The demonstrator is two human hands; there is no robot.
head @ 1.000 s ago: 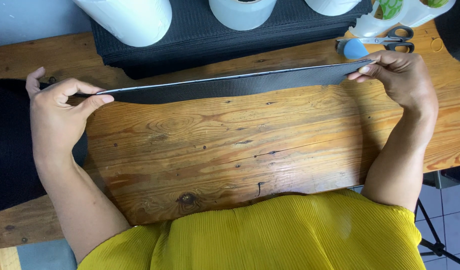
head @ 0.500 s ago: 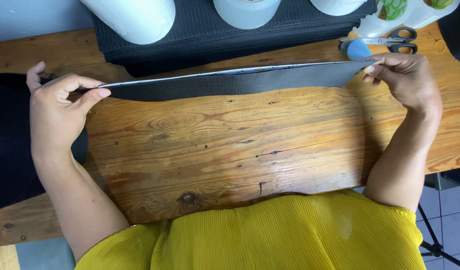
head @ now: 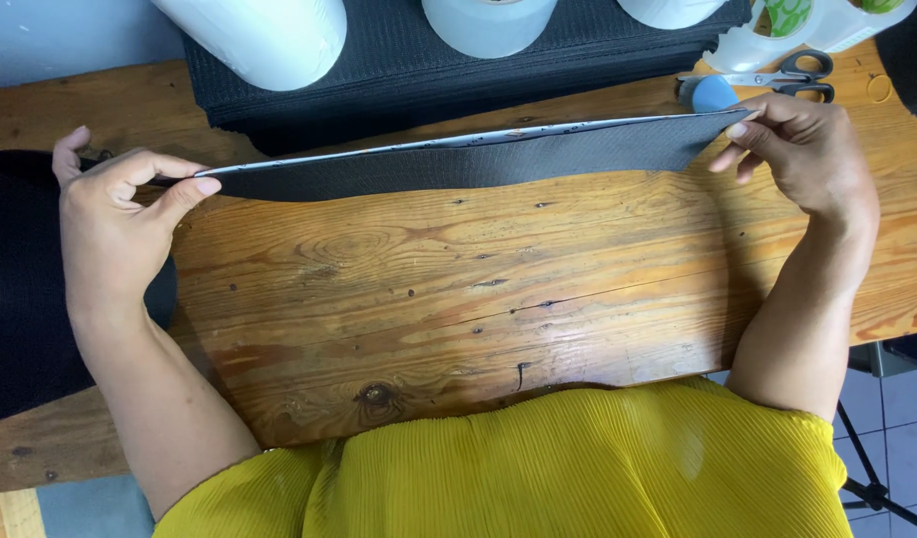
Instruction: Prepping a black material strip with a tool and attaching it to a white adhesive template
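Observation:
A long dark grey strip of stiff sheet material [head: 458, 164] with a pale upper edge is stretched sideways above the wooden table [head: 458, 299]. My left hand [head: 115, 214] pinches its left end between thumb and forefinger. My right hand [head: 802, 149] grips its right end with the fingertips. The strip is held on edge, tilted slightly up toward the right, a little above the tabletop.
A stack of black mesh sheets [head: 429, 70] lies at the back with white rolls [head: 264, 35] standing on it. Scissors [head: 787, 75], a blue round object [head: 713, 95] and a white bottle [head: 767, 35] sit at the back right. Black fabric [head: 20, 299] hangs at the left.
Both hands have lifted the strip slightly and turned it more on edge; the right hand has shifted a little toward the back. Both grips are unchanged.

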